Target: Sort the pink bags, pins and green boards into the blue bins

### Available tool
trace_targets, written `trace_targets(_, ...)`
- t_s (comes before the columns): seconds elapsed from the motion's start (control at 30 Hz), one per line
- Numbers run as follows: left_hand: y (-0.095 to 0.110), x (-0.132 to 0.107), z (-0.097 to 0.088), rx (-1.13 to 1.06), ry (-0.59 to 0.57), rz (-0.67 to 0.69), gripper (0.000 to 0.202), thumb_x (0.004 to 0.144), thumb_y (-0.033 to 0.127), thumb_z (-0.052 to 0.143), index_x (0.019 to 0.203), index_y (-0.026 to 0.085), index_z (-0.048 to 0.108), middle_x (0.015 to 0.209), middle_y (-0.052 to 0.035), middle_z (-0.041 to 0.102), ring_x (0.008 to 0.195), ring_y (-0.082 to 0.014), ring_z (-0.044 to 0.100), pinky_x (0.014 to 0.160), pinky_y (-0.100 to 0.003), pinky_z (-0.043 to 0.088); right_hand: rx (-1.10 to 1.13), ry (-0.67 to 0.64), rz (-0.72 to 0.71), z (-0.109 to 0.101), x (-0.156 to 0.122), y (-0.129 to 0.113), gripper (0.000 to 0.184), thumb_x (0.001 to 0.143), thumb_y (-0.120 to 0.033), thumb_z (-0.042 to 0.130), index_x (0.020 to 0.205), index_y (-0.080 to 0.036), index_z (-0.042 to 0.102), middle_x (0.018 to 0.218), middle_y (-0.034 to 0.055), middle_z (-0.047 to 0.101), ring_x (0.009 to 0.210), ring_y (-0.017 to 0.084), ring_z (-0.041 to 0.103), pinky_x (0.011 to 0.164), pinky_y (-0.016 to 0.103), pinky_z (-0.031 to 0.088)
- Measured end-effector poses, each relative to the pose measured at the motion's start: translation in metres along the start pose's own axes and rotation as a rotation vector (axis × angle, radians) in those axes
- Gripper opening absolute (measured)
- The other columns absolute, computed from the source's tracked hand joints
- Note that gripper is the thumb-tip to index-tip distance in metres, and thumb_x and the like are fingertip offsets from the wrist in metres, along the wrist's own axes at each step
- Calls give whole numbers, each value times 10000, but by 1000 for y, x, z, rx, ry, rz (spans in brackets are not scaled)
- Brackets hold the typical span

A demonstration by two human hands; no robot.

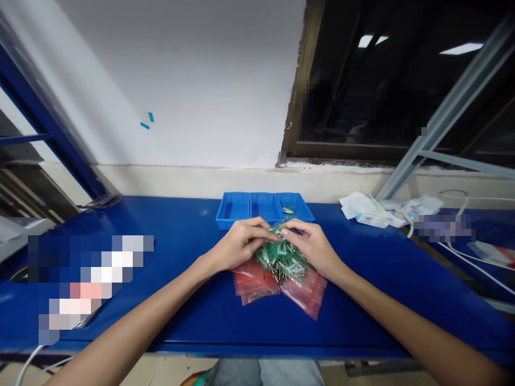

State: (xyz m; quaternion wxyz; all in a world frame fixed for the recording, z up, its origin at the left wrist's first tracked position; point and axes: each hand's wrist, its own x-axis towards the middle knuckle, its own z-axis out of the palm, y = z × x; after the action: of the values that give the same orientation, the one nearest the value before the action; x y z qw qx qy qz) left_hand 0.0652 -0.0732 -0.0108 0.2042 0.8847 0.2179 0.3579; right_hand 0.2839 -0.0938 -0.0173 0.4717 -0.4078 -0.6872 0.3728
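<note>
My left hand (pixel 237 244) and my right hand (pixel 316 246) meet over a clear plastic bag (pixel 295 268) near the middle of the blue table. Fingers of both hands are bent and closed on its upper part. Green and white printed pieces show through the film, and thin metal pieces like screws or pins (pixel 277 271) lie at its lower side. Red plastic bags (pixel 253 284) stick out beneath on both sides. Just behind my hands stands a blue three-compartment tray (pixel 222 219); small green and white packets (pixel 288 210) lie in its right compartment.
White packets or papers (pixel 366 209) lie at the back right, beside cables (pixel 458 209). On the left is a blurred-out object (pixel 90 284) with a white cable below it. The wall (pixel 201 107), a dark window and slanted metal posts bound the table.
</note>
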Motion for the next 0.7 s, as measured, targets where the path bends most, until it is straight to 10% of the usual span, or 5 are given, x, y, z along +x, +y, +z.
trace_targets(0.23,-1,26,12,-335,245,-233,295,927,200,613,1211,164,537,923,-60,673,800,-152,659,692,-280,570,21,139,-39,-18,12,1,362,824,-350,707,1140,-214,595,847,11,632,795,170,617,718,312,517)
trace_targets(0.43,-21,88,20,-166,223,-241,181,864,144,639,1044,161,636,851,-44,718,740,-137,665,688,-251,533,66,362,-94,-43,31,18,374,772,-385,737,1071,-214,592,848,6,609,690,156,599,619,303,549)
trace_targets(0.7,-54,118,38,230,56,-268,163,850,120,612,969,173,710,871,-43,728,817,-184,673,807,-298,507,-736,329,-183,-62,41,50,193,866,-249,569,856,-192,753,951,94,707,954,275,596,911,437,456)
